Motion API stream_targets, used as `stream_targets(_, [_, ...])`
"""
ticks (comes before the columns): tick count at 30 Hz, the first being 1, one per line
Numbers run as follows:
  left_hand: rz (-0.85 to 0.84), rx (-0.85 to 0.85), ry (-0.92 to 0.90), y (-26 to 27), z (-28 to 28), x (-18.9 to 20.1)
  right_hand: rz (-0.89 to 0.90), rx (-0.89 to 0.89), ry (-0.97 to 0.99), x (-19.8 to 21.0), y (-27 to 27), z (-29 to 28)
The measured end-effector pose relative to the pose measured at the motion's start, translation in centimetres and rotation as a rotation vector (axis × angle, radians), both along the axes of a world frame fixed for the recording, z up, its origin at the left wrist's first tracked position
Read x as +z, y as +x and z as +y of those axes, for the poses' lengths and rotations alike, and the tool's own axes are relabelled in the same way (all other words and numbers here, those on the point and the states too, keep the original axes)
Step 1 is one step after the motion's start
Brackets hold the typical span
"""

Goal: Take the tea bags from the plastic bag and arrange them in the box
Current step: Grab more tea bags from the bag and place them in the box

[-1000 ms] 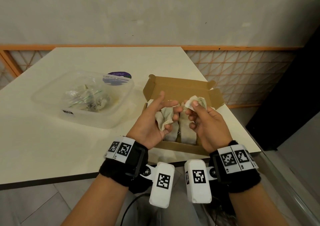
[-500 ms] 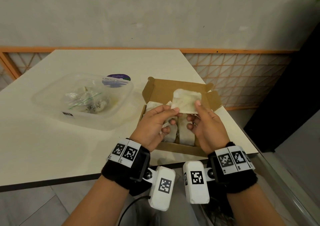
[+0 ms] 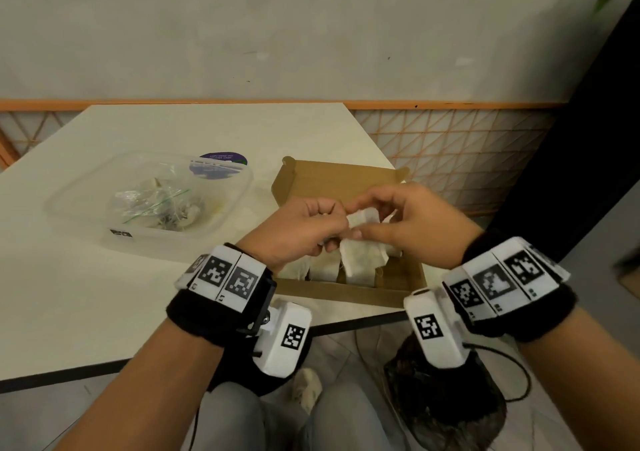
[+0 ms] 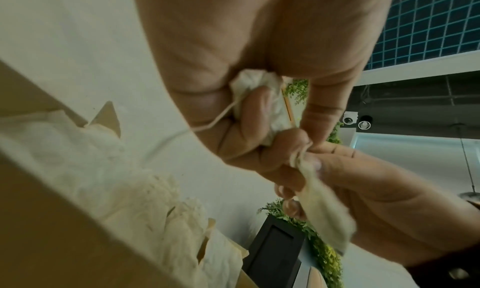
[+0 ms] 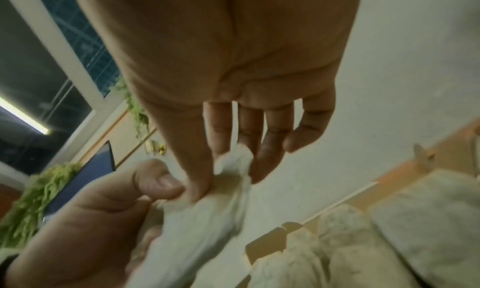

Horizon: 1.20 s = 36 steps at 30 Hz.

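While both hands meet over the box point(image 3: 349, 293) at frame centre, the left hand point(image 3: 298, 229) is curled round a crumpled tea bag point(image 4: 262, 99), string trailing out. Right hand point(image 3: 412, 222) pinches a second tea bag point(image 3: 362, 220) between thumb and fingers, left fingertips touching its end. More bags point(image 3: 325, 267) lie side by side in the box below. Further back, left of centre, a clear tub point(image 3: 221, 222) on the table point(image 3: 69, 295) holds the plastic bag point(image 3: 156, 205).
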<state>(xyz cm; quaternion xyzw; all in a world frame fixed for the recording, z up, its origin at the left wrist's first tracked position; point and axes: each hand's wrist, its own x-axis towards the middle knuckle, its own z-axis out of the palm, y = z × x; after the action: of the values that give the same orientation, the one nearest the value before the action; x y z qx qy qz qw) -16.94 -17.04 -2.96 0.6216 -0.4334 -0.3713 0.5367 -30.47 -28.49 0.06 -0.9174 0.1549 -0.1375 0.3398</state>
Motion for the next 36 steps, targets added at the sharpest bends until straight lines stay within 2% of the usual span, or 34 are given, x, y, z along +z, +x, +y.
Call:
stream_targets(2, [0.047, 0.05, -0.009, 0.0, -0.2, -0.3, 0.036, -0.06, -0.078, 0.4, 0.0, -1.0])
stream_targets(3, [0.144, 0.081, -0.038, 0.0, -0.4, -0.7, 0.062, -0.094, -0.107, 0.5, -0.2, -1.5])
stream_targets(6, [0.617, 0.161, -0.107, 0.5, -0.5, -2.1, 0.161, -0.178, -0.121, 0.5, -0.5, -3.1])
stream_targets(8, [0.813, 0.187, -0.145, 0.8, -0.3, -2.9, 0.241, -0.199, -0.134, 0.5, -0.9, -3.9])
stream_targets(14, [0.874, 0.203, -0.204, 1.4, -0.2, -3.4, 0.367, -0.2, 0.015, -0.6, -0.5, -4.8])
stream_targets(17, [0.866, 0.214, -0.213, 1.4, -0.2, -3.5, 0.416, -0.289, 0.008, -2.4, 0.1, -6.3])
stream_targets(21, [0.883, 0.206, -0.221, 1.6, -0.2, -3.8, 0.388, -0.397, 0.021, -3.2, 0.2, -7.5])
stream_targets(25, [0.997, 0.185, -0.218, 1.4, 0.0, -3.3, 0.367, -0.405, -0.126, -2.5, 0.0, -6.8])
stream_targets(27, [1.126, 0.185, -0.232, 1.3, 0.1, -2.9, 0.204, -0.424, -0.254, -2.0, 0.2, -5.5])
stream_targets(28, [1.19, 0.181, -0.242, 1.1, 0.0, -2.7, 0.09, -0.392, -0.284, -1.7, 0.4, -4.3])
stream_targets(30, [1.272, 0.128, -0.263, 0.7, -0.1, -2.3, -0.043, -0.207, -0.278, -1.2, 0.9, -1.5])
stream_targets(33, [1.259, 0.017, -0.243, -0.1, -0.3, -1.6, 0.036, 0.061, -0.294, -1.4, 1.9, 0.9])
stream_targets(36, [1.237, 0.043, -0.226, 0.2, -0.1, -1.6, 0.024, 0.056, -0.325, -1.4, 2.7, 0.5])
